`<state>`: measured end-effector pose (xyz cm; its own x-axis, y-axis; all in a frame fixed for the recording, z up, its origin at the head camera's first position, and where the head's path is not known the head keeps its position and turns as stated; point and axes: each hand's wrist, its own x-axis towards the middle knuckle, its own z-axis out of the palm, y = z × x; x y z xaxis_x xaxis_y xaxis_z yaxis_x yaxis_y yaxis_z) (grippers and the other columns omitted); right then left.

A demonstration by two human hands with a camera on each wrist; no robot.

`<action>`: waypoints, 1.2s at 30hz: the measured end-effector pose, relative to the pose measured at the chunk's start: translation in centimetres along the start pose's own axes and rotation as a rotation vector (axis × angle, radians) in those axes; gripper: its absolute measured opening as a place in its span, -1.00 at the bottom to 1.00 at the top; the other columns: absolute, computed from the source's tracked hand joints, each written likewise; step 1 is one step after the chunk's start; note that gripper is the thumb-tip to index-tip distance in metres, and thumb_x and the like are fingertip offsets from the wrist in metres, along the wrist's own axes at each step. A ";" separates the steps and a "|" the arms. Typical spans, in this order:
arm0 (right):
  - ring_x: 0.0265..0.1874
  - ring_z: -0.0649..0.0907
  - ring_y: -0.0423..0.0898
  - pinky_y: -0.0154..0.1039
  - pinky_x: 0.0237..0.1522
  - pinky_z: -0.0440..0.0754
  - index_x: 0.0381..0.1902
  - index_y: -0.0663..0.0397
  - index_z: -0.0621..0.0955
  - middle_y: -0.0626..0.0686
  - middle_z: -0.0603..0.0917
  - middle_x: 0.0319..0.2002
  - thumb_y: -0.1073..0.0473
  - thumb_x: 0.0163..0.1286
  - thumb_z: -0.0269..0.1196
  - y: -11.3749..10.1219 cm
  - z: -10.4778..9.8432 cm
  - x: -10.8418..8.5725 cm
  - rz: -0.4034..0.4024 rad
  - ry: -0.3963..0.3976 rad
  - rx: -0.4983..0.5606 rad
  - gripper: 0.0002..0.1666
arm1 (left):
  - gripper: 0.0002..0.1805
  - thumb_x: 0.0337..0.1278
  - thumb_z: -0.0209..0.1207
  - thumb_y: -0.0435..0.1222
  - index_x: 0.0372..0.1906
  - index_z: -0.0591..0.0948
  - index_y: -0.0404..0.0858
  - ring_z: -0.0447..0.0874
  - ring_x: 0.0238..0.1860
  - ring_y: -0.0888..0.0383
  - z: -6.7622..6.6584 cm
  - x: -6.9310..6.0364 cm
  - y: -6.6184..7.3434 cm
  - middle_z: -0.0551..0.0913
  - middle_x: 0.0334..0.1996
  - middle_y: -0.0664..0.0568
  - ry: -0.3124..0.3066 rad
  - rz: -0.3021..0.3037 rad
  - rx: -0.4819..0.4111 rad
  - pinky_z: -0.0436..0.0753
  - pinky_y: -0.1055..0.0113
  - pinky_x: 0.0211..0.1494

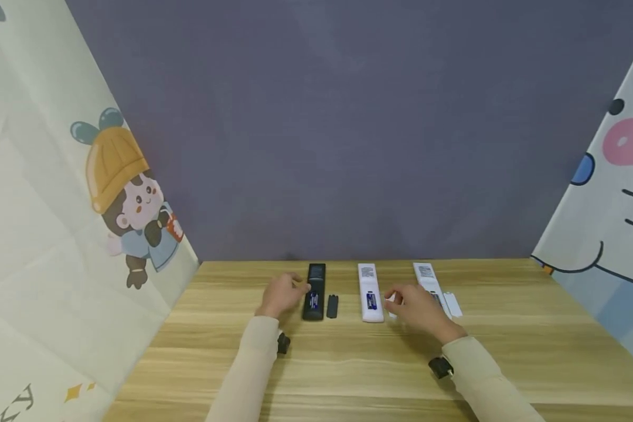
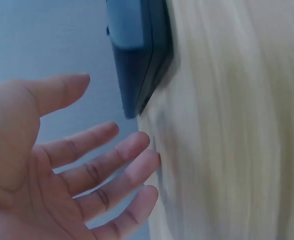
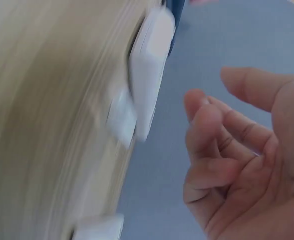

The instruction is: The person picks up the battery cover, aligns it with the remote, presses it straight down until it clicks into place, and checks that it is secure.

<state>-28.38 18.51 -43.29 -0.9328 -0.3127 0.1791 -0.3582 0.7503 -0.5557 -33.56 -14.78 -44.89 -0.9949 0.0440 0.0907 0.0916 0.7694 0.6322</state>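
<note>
The left grip (image 1: 282,296), fingers loosely extended and holding nothing, is just beside the black remote (image 1: 316,278); a black cover (image 1: 332,306) lies right of it. The right grip (image 1: 414,305), loosely curled and empty, hovers near the middle white remote (image 1: 369,282) and its white cover (image 3: 121,117). Another white remote (image 1: 425,276), partly hidden by that hand, lies on the surface (image 1: 337,375) beside a second white cover (image 1: 453,305).

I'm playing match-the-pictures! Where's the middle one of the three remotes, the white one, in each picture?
Head: low, right of centre, the middle remote lies between the black remote and another white one.
Left wrist: not in it; the black remote shows.
Right wrist: upper middle, blurry, left of the right hand.
Shared landmark: the wooden tabletop, in all three.
</note>
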 end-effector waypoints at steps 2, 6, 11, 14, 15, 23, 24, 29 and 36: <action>-0.59 0.46 -0.22 -0.28 -0.48 0.43 -0.13 0.09 0.71 -0.10 0.59 -0.49 0.14 0.42 0.33 -1.0 0.9 0.4 -0.025 0.006 0.021 -0.83 | -0.50 0.30 0.31 -0.02 0.16 0.67 -0.28 0.67 -0.30 0.13 0.3 0.1 0.2 0.79 -0.17 -0.06 -0.006 -0.012 0.005 0.64 0.17 -0.17; -0.68 0.41 -0.26 -0.32 -0.53 0.39 -0.26 0.04 0.68 -0.12 0.54 -0.57 0.17 0.39 0.35 -3.2 2.5 1.2 -0.031 0.023 0.066 -0.93 | -0.52 0.31 0.30 -0.02 0.10 0.70 -0.30 0.70 -0.24 0.07 0.9 0.4 0.6 0.80 -0.11 -0.10 -0.002 -0.033 0.018 0.67 0.06 -0.04; -0.72 0.47 -0.24 -0.32 -0.57 0.42 -0.30 0.04 0.67 -0.11 0.54 -0.61 0.20 0.37 0.36 -5.1 4.4 2.3 0.035 0.025 0.109 -0.93 | -0.61 0.30 0.31 -0.03 -0.09 0.75 -0.30 0.70 -0.20 0.01 1.5 0.8 1.3 0.79 -0.12 -0.12 0.008 -0.063 0.026 0.68 0.07 -0.09; -0.69 0.49 -0.22 -0.29 -0.55 0.43 -0.29 0.07 0.67 -0.10 0.54 -0.61 0.20 0.36 0.37 -5.9 5.4 3.0 0.055 0.027 0.109 -0.93 | -0.63 0.28 0.32 -0.05 -0.18 0.75 -0.31 0.62 -0.33 0.06 1.8 0.9 1.6 0.77 -0.23 -0.11 0.020 -0.096 0.018 0.60 0.18 -0.24; -0.68 0.50 -0.21 -0.29 -0.55 0.43 -0.28 0.08 0.68 -0.10 0.54 -0.62 0.20 0.36 0.37 -6.1 5.7 3.2 0.059 0.025 0.106 -0.92 | -0.64 0.27 0.33 -0.05 -0.22 0.75 -0.31 0.59 -0.37 0.08 1.9 1.0 1.7 0.76 -0.27 -0.11 0.022 -0.105 0.016 0.56 0.21 -0.30; -0.61 0.59 -0.16 -0.23 -0.46 0.55 -0.14 0.19 0.69 -0.02 0.67 -0.56 0.22 0.33 0.38 -7.1 7.8 5.1 0.127 -0.024 0.072 -0.81 | -0.57 0.27 0.32 -0.08 -0.66 0.55 -0.17 0.41 -0.65 0.15 2.2 1.2 2.2 0.60 -0.66 0.03 0.020 -0.155 -0.010 0.35 0.29 -0.56; -0.56 0.61 -0.14 -0.20 -0.41 0.58 -0.13 0.21 0.69 0.00 0.70 -0.51 0.21 0.33 0.38 -7.1 8.0 5.3 0.133 -0.025 0.065 -0.79 | -0.55 0.27 0.32 -0.08 -0.69 0.52 -0.16 0.40 -0.66 0.15 2.2 1.1 2.2 0.58 -0.67 0.03 0.021 -0.159 -0.011 0.35 0.29 -0.57; -0.35 0.69 -0.04 -0.04 -0.19 0.68 -0.10 0.25 0.71 0.13 0.77 -0.26 0.20 0.31 0.40 -7.3 8.8 6.3 0.143 0.002 -0.015 -0.74 | -0.53 0.25 0.33 -0.06 -0.70 0.49 -0.15 0.40 -0.67 0.16 2.3 1.1 2.5 0.58 -0.68 0.03 0.037 -0.167 -0.003 0.34 0.30 -0.59; -0.38 0.67 0.00 -0.01 -0.28 0.67 -0.15 0.27 0.68 0.19 0.75 -0.26 0.16 0.29 0.44 -7.3 9.6 6.7 0.147 0.014 -0.104 -0.71 | -0.62 0.20 0.37 -0.05 -0.55 0.62 -0.24 0.53 -0.59 0.09 2.6 1.3 2.9 0.64 -0.59 -0.03 0.056 -0.189 0.020 0.42 0.27 -0.54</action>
<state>-31.66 5.30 -45.78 -0.9756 -0.1879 0.1139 -0.2197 0.8438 -0.4897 -34.71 -10.83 -44.95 -0.9904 -0.1375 0.0149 -0.0979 0.7732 0.6266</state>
